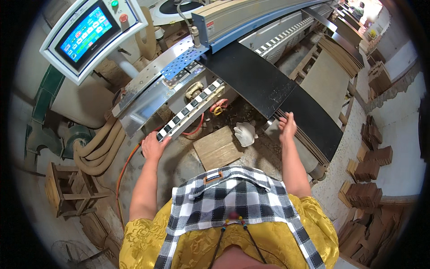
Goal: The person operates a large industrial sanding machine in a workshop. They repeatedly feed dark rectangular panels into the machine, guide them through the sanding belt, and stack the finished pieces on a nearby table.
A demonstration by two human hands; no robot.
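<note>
My left hand [153,146] is closed over the near end of a rail with black and white rollers [190,109], thumb along its edge. A black panel [251,77] lies partly on the machine, its far end by the blue-edged beam [264,28]. Its near right corner reaches over a stack of black-topped boards [313,121]. Beside that corner, at the stack's left edge, is my right hand [288,126], fingers slightly apart and partly bent. I see nothing held in it; whether its fingertips touch the board edges is hard to tell.
A control screen [87,36] with green and red buttons stands at upper left. Below are coiled hoses [96,154], an orange hose [126,166] and a wooden stool [74,188]. A wooden board [218,147] and a white bag-like item [245,134] lie between my arms. Brown board piles [365,195] stand right.
</note>
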